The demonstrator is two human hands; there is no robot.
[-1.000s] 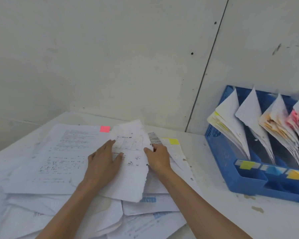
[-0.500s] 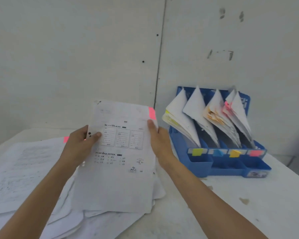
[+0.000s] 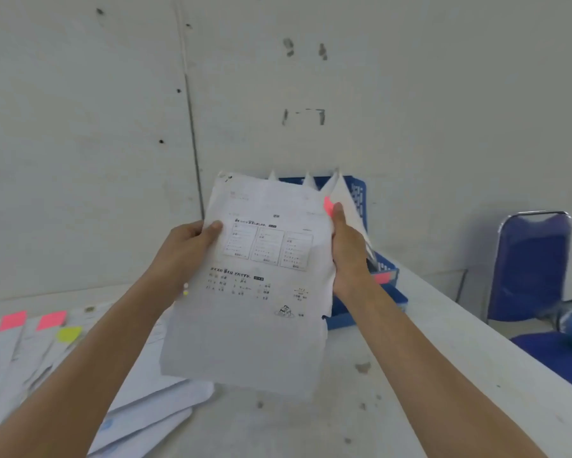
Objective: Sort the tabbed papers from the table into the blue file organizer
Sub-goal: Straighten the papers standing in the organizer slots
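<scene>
Whereas it had hung left of the blue plastic file organizer (image 3: 360, 193) half a second before, the white printed sheet (image 3: 254, 292) with its pink tab (image 3: 328, 204) was now raised in front of it, left hand (image 3: 188, 246) and right hand (image 3: 347, 256) each pinching a side edge.

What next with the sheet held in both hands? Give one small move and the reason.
Probably carry the sheet toward the slot of the blue file organizer marked by the pink label: the sheet's pink tab matches it, and the left hand and right hand hold it up in front of the organizer.
</scene>
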